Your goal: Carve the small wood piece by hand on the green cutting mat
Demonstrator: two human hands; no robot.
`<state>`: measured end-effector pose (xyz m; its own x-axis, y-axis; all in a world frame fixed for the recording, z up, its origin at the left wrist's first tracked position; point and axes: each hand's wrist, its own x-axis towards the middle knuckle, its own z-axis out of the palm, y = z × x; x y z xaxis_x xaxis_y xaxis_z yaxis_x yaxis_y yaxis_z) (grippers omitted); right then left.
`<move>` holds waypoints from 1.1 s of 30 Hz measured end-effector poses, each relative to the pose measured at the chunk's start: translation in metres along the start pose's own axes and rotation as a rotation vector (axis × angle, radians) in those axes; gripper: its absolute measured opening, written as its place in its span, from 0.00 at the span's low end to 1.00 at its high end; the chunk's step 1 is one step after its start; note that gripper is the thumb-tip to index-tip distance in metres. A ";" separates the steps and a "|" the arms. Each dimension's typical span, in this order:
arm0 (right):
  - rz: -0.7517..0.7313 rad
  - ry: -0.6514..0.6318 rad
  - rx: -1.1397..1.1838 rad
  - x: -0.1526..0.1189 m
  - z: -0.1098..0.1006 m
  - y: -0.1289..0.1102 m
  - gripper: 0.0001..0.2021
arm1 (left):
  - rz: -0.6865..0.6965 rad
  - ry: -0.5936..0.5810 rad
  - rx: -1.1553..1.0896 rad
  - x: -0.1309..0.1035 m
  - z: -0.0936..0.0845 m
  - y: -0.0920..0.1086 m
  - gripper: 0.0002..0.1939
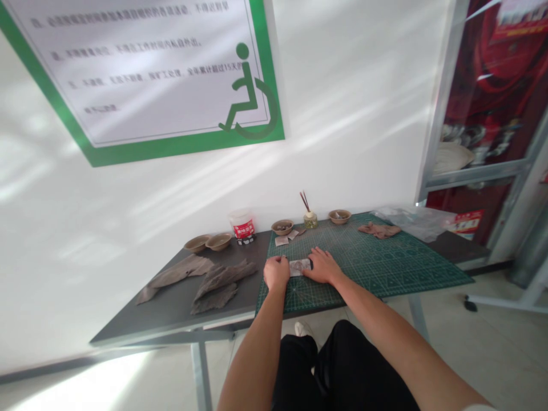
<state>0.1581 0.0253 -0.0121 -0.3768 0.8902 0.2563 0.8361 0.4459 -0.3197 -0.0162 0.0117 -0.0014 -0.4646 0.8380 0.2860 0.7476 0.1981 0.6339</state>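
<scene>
A small, flat rectangular piece [300,267] with a pale, mottled pattern lies on the green cutting mat [359,262] in front of me. My left hand [276,272] is closed at its left end, fingers curled in, seeming to grip that edge. At the opposite end my right hand [323,266] rests with fingers stretched out over the mat, its thumb touching the piece. Something dark shows at the piece's right edge, partly under the right hand; I cannot make out what it is. Pale flat squares [281,241] lie just beyond the left hand.
Along the wall stand bowls [218,242], a red-labelled white tub [242,224], a bowl with small bits [282,228], a glass jar with sticks [310,220] and another bowl [339,216]. Cloths [220,284] lie left; a brown rag [379,229] and clear plastic [422,220] lie right.
</scene>
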 end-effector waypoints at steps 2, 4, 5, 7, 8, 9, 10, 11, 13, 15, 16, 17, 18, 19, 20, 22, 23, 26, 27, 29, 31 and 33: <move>-0.009 0.000 0.002 0.000 0.000 0.000 0.32 | 0.027 -0.030 0.008 0.000 0.001 0.000 0.18; -0.012 -0.003 0.006 -0.001 -0.001 0.000 0.31 | 0.077 -0.063 0.012 0.000 0.003 0.000 0.18; -0.012 -0.004 0.009 -0.001 -0.001 0.000 0.31 | 0.107 -0.077 0.013 -0.001 0.003 0.000 0.18; -0.014 -0.008 0.013 -0.001 -0.002 0.000 0.31 | 0.164 -0.096 0.021 -0.001 0.004 0.001 0.17; -0.016 -0.008 0.015 -0.001 -0.002 0.000 0.30 | 0.188 -0.103 0.029 -0.002 0.004 0.002 0.17; -0.019 -0.010 0.017 -0.001 -0.002 0.000 0.30 | 0.208 -0.111 0.041 -0.002 0.004 0.002 0.16; -0.022 -0.012 0.020 -0.001 -0.002 0.000 0.30 | 0.228 -0.119 0.055 -0.003 0.004 0.003 0.16; -0.023 -0.013 0.022 -0.001 -0.002 0.000 0.30 | 0.250 -0.129 0.071 -0.003 0.003 0.003 0.16; -0.022 -0.017 0.027 -0.001 -0.001 0.000 0.30 | 0.303 -0.147 0.110 -0.004 0.003 0.005 0.15; -0.021 -0.021 0.031 -0.001 -0.001 0.000 0.30 | 0.364 -0.165 0.153 -0.005 0.003 0.006 0.15; -0.022 -0.022 0.032 -0.001 -0.001 -0.001 0.29 | 0.395 -0.172 0.174 -0.006 0.003 0.006 0.14; -0.023 -0.023 0.032 -0.001 -0.001 -0.001 0.29 | 0.425 -0.176 0.191 -0.006 0.004 0.006 0.14; -0.025 -0.022 0.033 -0.001 -0.002 -0.001 0.29 | 0.453 -0.177 0.204 -0.007 0.004 0.006 0.14; -0.026 -0.023 0.034 -0.001 -0.002 -0.001 0.29 | 0.477 -0.177 0.213 -0.007 0.005 0.007 0.14; -0.026 -0.024 0.035 -0.002 -0.002 -0.002 0.29 | 0.497 -0.176 0.218 -0.007 0.005 0.007 0.14; -0.025 -0.027 0.036 -0.002 -0.003 -0.002 0.29 | 0.514 -0.181 0.224 -0.008 0.004 0.008 0.14; -0.024 -0.030 0.036 -0.002 -0.004 -0.003 0.29 | 0.512 -0.190 0.226 -0.009 0.003 0.009 0.14; -0.021 -0.033 0.037 -0.003 -0.005 -0.004 0.29 | 0.482 -0.233 0.231 -0.011 -0.001 0.011 0.14; -0.022 -0.032 0.038 -0.003 -0.005 -0.005 0.29 | 0.472 -0.243 0.232 -0.012 -0.002 0.012 0.14; -0.024 -0.032 0.042 -0.003 -0.005 -0.005 0.29 | 0.454 -0.245 0.238 -0.014 -0.004 0.014 0.14; -0.026 -0.034 0.043 -0.004 -0.006 -0.006 0.29 | 0.444 -0.227 0.247 -0.015 -0.004 0.014 0.14; -0.024 -0.034 0.040 -0.003 -0.006 -0.005 0.29 | 0.451 -0.202 0.254 -0.016 -0.003 0.013 0.14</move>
<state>0.1571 0.0193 -0.0062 -0.4106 0.8815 0.2334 0.8102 0.4701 -0.3502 -0.0006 -0.0003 0.0043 0.0091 0.9441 0.3296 0.9541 -0.1069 0.2799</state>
